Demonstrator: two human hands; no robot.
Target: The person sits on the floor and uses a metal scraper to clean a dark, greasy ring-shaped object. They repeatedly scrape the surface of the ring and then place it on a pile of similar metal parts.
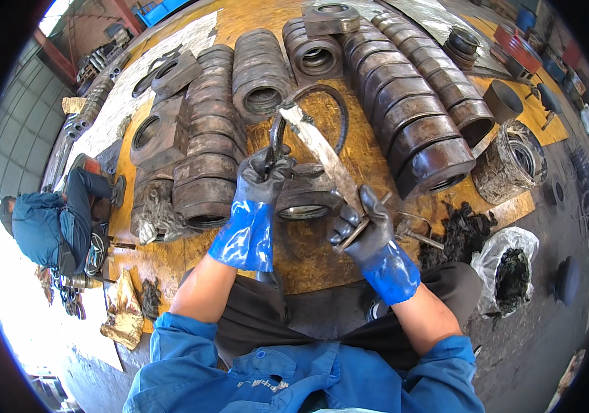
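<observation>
your left grip [263,175], in a blue gauntlet glove with a dark, soiled palm, is pinching a thin, flexible-looking black ring [344,113], which loops up and away to the right above the plywood. your right grip [367,224], gloved the same way, is closed around a flat, pale wooden stick with dark smears [322,151]; a thin brown rod [354,234] crosses the same fingers. the stick slants up to the left, its far end near your left grip and in front of part of the ring.

below and between your hands, a dark metal collar with a shiny rim [305,210] sits on the yellow-stained plywood sheet [301,265], partly behind the right glove. ahead, long rows of collars hem you in: a brown left row [201,151], a grey middle row [261,62] and a glossy right row [405,103]. a square steel block with a round hole [163,131] stands beside the left row.

to your right are tangled black rags [470,230], a grimy cylindrical bucket [504,165] and a clear plastic bag of black matter [513,268]. at far left, a co-worker in blue [43,220] bends low, well apart from your hands.
</observation>
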